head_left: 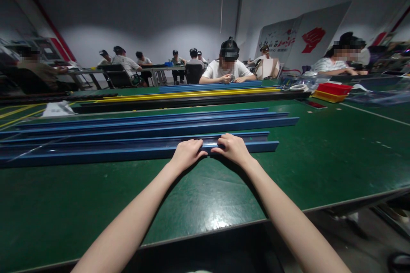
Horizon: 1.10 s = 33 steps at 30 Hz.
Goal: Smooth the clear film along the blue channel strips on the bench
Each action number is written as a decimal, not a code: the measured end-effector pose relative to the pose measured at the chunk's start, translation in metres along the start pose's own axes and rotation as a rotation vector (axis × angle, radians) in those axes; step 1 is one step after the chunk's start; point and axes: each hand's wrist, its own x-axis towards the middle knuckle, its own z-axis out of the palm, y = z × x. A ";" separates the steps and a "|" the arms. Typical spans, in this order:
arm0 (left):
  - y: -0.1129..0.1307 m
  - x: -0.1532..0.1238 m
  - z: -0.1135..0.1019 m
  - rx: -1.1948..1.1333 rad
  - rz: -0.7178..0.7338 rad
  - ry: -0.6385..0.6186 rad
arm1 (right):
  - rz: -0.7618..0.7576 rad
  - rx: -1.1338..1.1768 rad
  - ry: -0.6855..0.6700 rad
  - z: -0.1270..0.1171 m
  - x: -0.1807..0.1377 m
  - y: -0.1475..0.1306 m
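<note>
A long blue channel strip [96, 153] lies lengthwise on the green table [211, 204], its right end just past my hands. My left hand [188, 153] grips its near wall, fingers curled over into the channel and thumb on the front side. Close beside it, my right hand [232, 149] holds the same strip in the same way, thumbs nearly facing each other. A clear film-like strip shows inside the channel between the hands. Right behind lie more blue channel strips [224, 124], parallel to this one. The fingertips are partly hidden inside the channel.
Yellow strips [192, 94] and black strips [192, 103] lie farther back. At the right are a red bin [335, 89], a phone [310, 103] and a white cable coil [297, 88]. A co-worker [227, 68] sits opposite. The table's near edge [205, 234] runs beneath my forearms.
</note>
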 end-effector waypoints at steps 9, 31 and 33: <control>-0.001 0.000 0.002 0.001 0.009 0.009 | -0.002 -0.021 0.006 0.000 0.000 0.001; 0.000 0.000 -0.001 0.005 0.003 0.007 | -0.002 -0.008 0.011 0.002 -0.001 -0.001; 0.000 0.001 -0.002 0.005 -0.003 0.006 | -0.003 -0.002 0.007 0.003 -0.001 -0.001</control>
